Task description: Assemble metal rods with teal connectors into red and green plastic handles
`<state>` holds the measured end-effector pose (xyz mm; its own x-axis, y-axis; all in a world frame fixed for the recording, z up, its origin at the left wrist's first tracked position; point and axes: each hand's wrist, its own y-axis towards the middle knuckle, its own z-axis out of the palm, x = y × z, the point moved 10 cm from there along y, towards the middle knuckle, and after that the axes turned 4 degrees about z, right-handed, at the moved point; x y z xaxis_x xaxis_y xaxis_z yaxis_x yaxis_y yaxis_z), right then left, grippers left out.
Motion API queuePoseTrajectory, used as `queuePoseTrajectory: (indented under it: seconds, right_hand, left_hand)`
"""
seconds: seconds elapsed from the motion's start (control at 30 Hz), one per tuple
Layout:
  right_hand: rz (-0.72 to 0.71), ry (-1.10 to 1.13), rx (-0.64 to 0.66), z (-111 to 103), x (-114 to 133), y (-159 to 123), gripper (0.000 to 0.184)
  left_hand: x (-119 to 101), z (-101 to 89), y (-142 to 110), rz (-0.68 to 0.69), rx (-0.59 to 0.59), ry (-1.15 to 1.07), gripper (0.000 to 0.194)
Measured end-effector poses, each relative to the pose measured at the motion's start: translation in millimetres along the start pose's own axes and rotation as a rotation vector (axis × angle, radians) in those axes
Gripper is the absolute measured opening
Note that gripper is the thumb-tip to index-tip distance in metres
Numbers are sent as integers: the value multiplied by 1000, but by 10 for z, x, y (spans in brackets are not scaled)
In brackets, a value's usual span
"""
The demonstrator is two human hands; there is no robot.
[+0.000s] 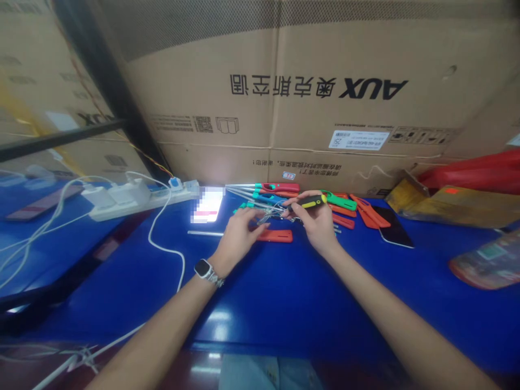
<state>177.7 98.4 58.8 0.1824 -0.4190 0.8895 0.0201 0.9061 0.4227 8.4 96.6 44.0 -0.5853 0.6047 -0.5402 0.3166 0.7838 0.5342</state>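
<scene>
My right hand (pixel 317 222) grips a black and yellow screwdriver (pixel 312 202), its shaft pointing left. My left hand (pixel 238 230) is beside a small tangle of thin wires (pixel 270 214), thumb and forefinger apart; whether its fingertips touch the wires is unclear. Partly under my left hand lies a long-nosed lighter with an orange handle (pixel 278 235) and a metal tube reaching left. Behind my hands are several more lighters with metal tubes, including a red one (pixel 280 187). On the right lie a green handle (pixel 341 201) and loose orange handle pieces (pixel 368 211).
A lit phone (pixel 208 205) lies left of the lighters, a dark phone (pixel 396 230) to their right. A white power strip (pixel 142 201) trails cables across the blue table (pixel 284 303). A large cardboard box (pixel 260 119) stands behind; a plastic-wrapped item (pixel 487 260) is right.
</scene>
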Motion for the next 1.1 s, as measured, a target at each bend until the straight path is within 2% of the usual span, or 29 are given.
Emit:
queuePoseTrajectory:
  seconds: [0.27, 0.67, 0.9, 1.1]
  right_hand:
    - [29, 96, 32, 67, 36, -23, 33]
    - [-12, 45, 87, 144, 101, -40, 33]
    - [-25, -86, 98, 221, 94, -56, 24]
    - [14, -217, 146, 319, 20, -36, 25]
  left_hand:
    - [126, -29, -11, -107, -30, -39, 7]
    - [9, 1, 8, 31, 83, 118, 10]
    - [-158, 82, -18, 110, 159, 285, 13]
    - [-231, 129, -42, 97, 159, 301, 14]
